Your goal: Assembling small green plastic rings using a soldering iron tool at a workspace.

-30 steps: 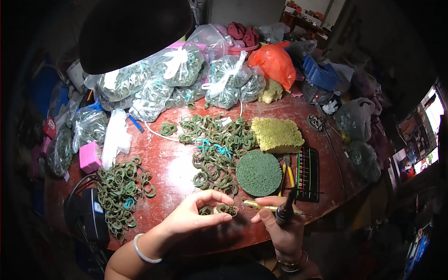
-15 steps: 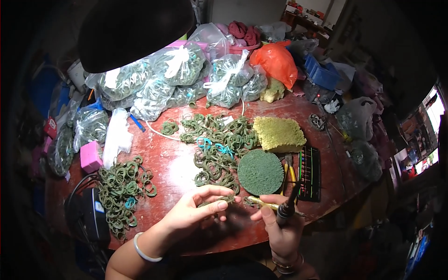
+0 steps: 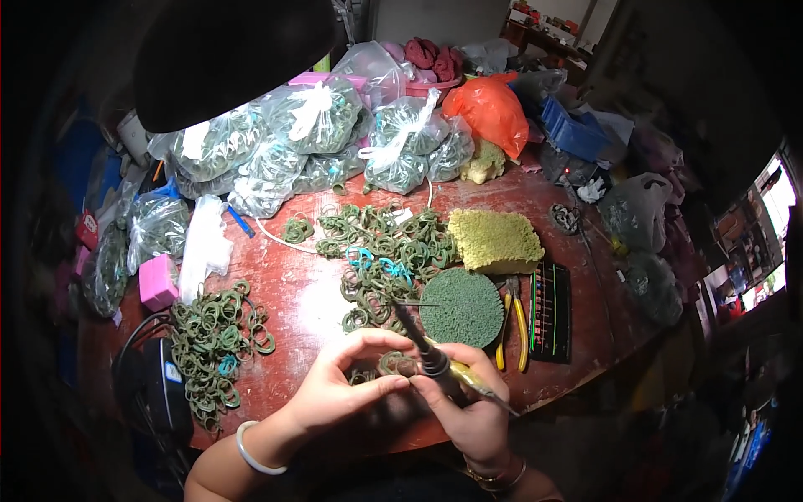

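Note:
My left hand [image 3: 347,368] is curled, with a small green ring [image 3: 396,363] held at its fingertips. Close against it, my right hand [image 3: 473,410] grips a dark pen-shaped tool [image 3: 434,361], which points up and away to the left. A slim yellowish tool [image 3: 473,378] with a pointed metal end is also in the right hand. The fingers of both hands nearly meet in front of the ring. Just beyond them lie a heap of green rings [image 3: 381,230], some with blue pieces among them, and a round green textured pad [image 3: 462,308].
Another ring heap [image 3: 219,330] lies left, beside a black box [image 3: 159,385] and pink block [image 3: 159,283]. Yellow-handled pliers [image 3: 520,335], a yellow sponge-like block [image 3: 495,238] and a black tray [image 3: 550,314] stand right. Filled plastic bags [image 3: 318,121] line the back. A dark lamp [image 3: 234,63] overhangs.
My right hand has moved left to meet the left hand. Its dark tool has swung to point up-left, and the yellowish tool's pointed end now points down-right.

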